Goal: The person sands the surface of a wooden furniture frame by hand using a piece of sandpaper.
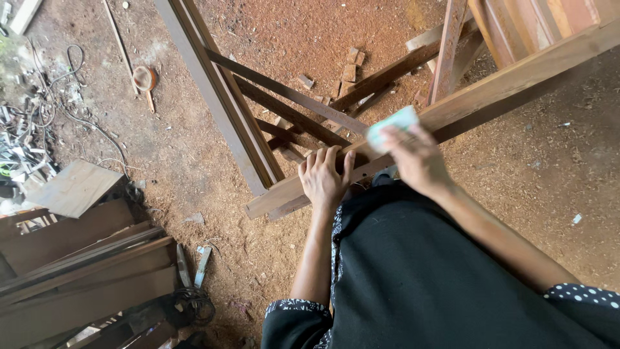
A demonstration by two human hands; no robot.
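- Left hand (325, 178), centre of the frame: lying palm down on the long wooden beam (504, 87), fingers spread and curling over its far edge, apparently pinning the piece steady.
- Right hand (416, 158), just right of centre: blurring, fingers closing flat on a pale folded sheet, likely sandpaper (391, 125), pressing it against the top face of the same beam.
- Long wooden beam: running diagonally from lower centre up to the upper right corner, near end jutting out just left of the left hand, apparently resting across other timber at working height.
- Dark wooden frame (223, 103), upper centre: lying under the beam, thick side rail slanting from top centre downward, thinner cross slats (290, 97) branching off to the right, seemingly serving as support.
- Reddish boards (516, 26), upper right corner: leaning or stacking behind the beam; exact arrangement not telling clearly.
- Small offcut blocks (351, 68), upper centre: lying loose on the ground beyond the slats.
- Ground (194, 161): bare earth covering thickly with reddish sawdust and chips, suggesting an open workshop floor.
- Stacked planks (84, 258), lower left: piling flat, with a pale board (74, 187) lying above them.
- Tangled cable and metal scrap (39, 123), upper left: heaping at the edge of the floor.
- Round-headed tool (144, 81), upper left: lying alone in the dust.
- Black garment with dotted cuffs (413, 278), lower right: filling the foreground.
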